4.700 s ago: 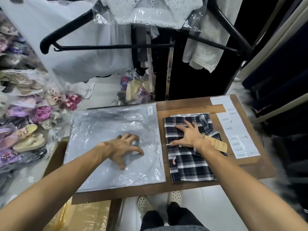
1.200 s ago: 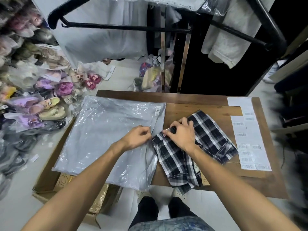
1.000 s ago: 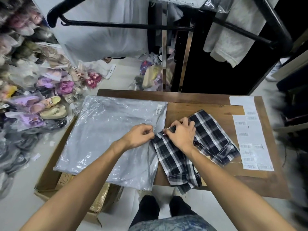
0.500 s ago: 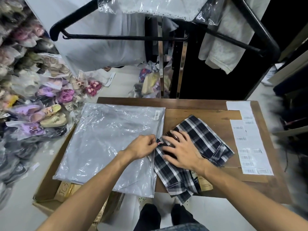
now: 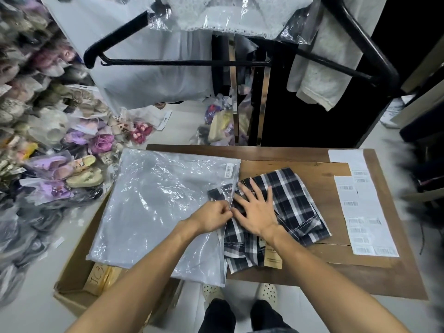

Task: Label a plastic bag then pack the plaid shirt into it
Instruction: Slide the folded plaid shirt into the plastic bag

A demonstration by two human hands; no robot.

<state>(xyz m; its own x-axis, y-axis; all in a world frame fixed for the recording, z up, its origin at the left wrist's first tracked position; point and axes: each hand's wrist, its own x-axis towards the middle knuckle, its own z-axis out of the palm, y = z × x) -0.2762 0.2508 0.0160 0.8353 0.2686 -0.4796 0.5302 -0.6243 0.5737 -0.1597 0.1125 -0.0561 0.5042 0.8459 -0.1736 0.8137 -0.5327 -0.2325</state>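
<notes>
A large clear plastic bag (image 5: 153,207) lies flat on the left of the wooden table (image 5: 336,280), with a barcode label (image 5: 228,170) stuck near its far right corner. The folded black-and-white plaid shirt (image 5: 293,198) lies to the right of the bag, and its left corner shows under the plastic inside the bag's right edge. My left hand (image 5: 212,216) pinches the bag's open right edge. My right hand (image 5: 255,209) presses flat on the shirt with fingers spread. A brown paper tag (image 5: 272,259) hangs from the shirt near my right wrist.
Sheets of barcode labels (image 5: 360,207) lie along the table's right side. An open cardboard box (image 5: 79,267) sits under the bag's left part. Bagged shoes (image 5: 55,164) are piled on the floor at left. A black clothes rack (image 5: 216,62) with hanging garments stands behind the table.
The shirt has slid left and its corner is now inside the bag's opening. My right hand went from gripping the shirt's edge to pressing flat on it. My left hand kept hold of the bag's edge.
</notes>
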